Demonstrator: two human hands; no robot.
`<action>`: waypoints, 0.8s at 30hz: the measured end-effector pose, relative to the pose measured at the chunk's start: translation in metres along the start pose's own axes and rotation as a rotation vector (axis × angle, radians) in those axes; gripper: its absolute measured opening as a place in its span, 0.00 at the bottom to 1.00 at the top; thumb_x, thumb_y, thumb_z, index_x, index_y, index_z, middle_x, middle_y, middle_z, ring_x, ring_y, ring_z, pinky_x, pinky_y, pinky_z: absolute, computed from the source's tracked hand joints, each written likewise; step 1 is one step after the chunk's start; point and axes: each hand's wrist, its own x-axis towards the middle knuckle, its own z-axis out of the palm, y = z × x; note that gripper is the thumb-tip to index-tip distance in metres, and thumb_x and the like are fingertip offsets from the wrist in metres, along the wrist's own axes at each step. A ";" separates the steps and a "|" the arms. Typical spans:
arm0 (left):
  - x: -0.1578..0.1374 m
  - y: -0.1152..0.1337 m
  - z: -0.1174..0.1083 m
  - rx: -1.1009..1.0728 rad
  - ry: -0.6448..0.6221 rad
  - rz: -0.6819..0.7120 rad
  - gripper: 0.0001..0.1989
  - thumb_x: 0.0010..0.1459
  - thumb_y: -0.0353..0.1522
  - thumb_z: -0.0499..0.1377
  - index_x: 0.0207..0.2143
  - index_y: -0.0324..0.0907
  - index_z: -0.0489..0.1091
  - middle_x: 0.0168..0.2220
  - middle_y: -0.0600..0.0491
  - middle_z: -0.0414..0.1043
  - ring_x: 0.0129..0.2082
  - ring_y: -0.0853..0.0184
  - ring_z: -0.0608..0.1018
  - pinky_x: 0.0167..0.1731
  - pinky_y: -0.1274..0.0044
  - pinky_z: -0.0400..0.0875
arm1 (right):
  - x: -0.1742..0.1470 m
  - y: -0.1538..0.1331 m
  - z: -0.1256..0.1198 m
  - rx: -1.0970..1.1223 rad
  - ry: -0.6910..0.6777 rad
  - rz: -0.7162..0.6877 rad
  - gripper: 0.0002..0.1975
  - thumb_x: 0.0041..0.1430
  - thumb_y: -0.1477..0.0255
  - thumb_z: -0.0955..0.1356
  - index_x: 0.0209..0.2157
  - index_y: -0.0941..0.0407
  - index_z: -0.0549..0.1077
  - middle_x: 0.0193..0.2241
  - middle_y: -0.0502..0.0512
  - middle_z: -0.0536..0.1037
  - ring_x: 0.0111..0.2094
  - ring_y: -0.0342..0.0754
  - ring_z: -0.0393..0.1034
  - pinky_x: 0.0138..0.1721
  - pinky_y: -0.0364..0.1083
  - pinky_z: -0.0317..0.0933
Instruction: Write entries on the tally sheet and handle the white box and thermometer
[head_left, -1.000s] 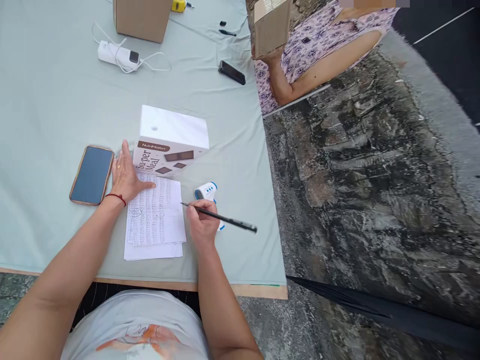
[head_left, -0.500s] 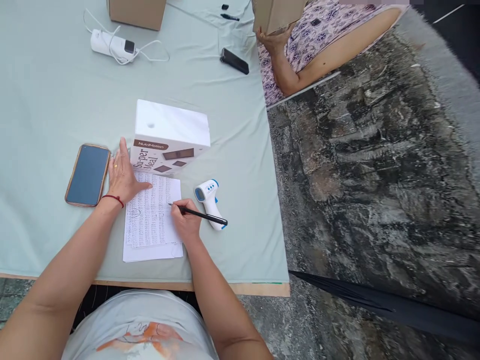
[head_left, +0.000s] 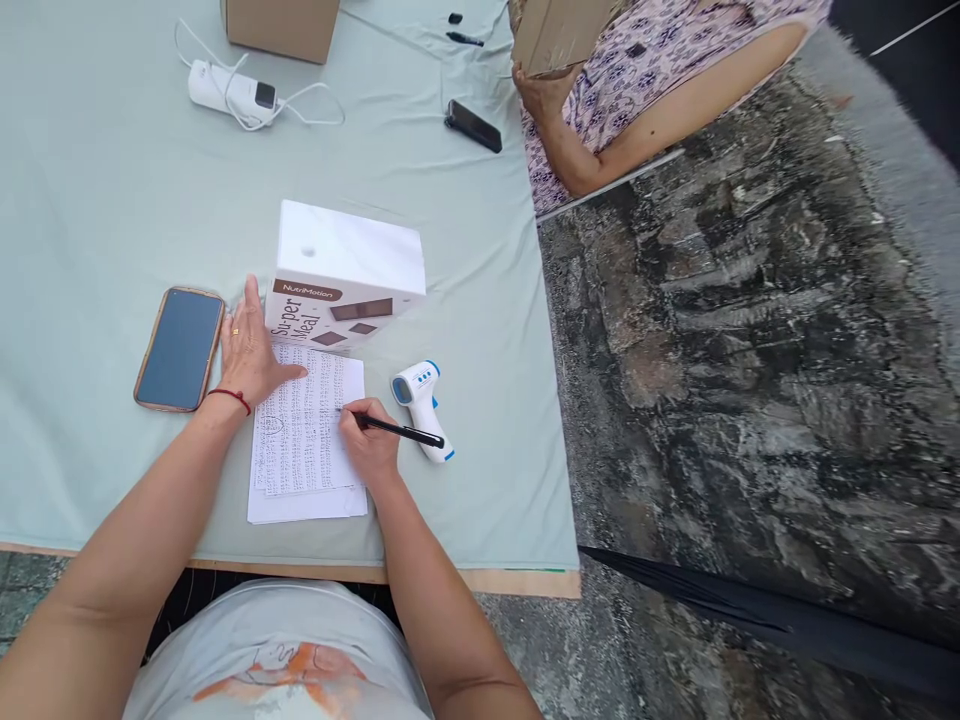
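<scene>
Just left of the frame's centre, our right hand [head_left: 370, 446] clamps a black pen [head_left: 409, 432] over the papers [head_left: 306, 435]; our left hand [head_left: 251, 356], thumb and fingers apart, rests at their upper-left edge.

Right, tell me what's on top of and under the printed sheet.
The left hand and the right hand, which holds a black pen, partly cover the printed sheet. Beneath it, white paper shows past the bottom edge; the rest is covered and cannot be seen.
</scene>
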 end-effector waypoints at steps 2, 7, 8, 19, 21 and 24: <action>0.000 0.000 0.000 0.000 -0.003 -0.003 0.77 0.38 0.40 0.78 0.73 0.49 0.23 0.76 0.41 0.37 0.74 0.44 0.45 0.72 0.50 0.31 | 0.000 0.000 0.000 -0.009 0.004 -0.011 0.07 0.49 0.64 0.66 0.25 0.52 0.70 0.21 0.46 0.72 0.23 0.44 0.63 0.29 0.46 0.61; 0.001 0.000 0.000 -0.006 0.008 -0.006 0.77 0.37 0.41 0.79 0.73 0.50 0.24 0.76 0.41 0.36 0.74 0.43 0.45 0.72 0.49 0.32 | 0.000 0.000 0.001 -0.021 0.017 -0.020 0.06 0.49 0.65 0.66 0.25 0.52 0.70 0.20 0.46 0.72 0.23 0.44 0.63 0.29 0.46 0.60; 0.001 0.000 0.000 -0.008 0.010 -0.006 0.77 0.37 0.42 0.79 0.73 0.50 0.24 0.76 0.42 0.35 0.74 0.43 0.45 0.72 0.49 0.32 | 0.000 0.000 0.001 -0.020 0.018 -0.021 0.06 0.49 0.65 0.66 0.25 0.52 0.70 0.20 0.46 0.71 0.22 0.44 0.63 0.28 0.46 0.60; 0.001 0.000 0.001 -0.006 0.010 -0.012 0.76 0.38 0.43 0.78 0.73 0.49 0.26 0.75 0.42 0.39 0.74 0.43 0.45 0.72 0.50 0.32 | 0.000 -0.003 -0.003 -0.025 -0.016 -0.021 0.05 0.48 0.66 0.66 0.24 0.52 0.69 0.20 0.45 0.71 0.23 0.44 0.63 0.29 0.46 0.60; 0.001 0.000 0.002 0.002 0.005 -0.014 0.77 0.37 0.43 0.78 0.73 0.49 0.25 0.75 0.41 0.40 0.74 0.43 0.45 0.72 0.50 0.32 | 0.000 -0.003 -0.002 -0.012 -0.012 -0.017 0.05 0.48 0.66 0.66 0.24 0.52 0.69 0.20 0.45 0.71 0.23 0.44 0.63 0.29 0.46 0.60; 0.001 0.000 0.001 0.010 0.009 -0.018 0.78 0.37 0.42 0.79 0.73 0.49 0.24 0.76 0.42 0.37 0.74 0.43 0.44 0.72 0.51 0.32 | -0.001 -0.002 -0.001 0.014 0.021 -0.006 0.05 0.48 0.66 0.66 0.24 0.52 0.69 0.20 0.46 0.72 0.23 0.44 0.64 0.28 0.45 0.61</action>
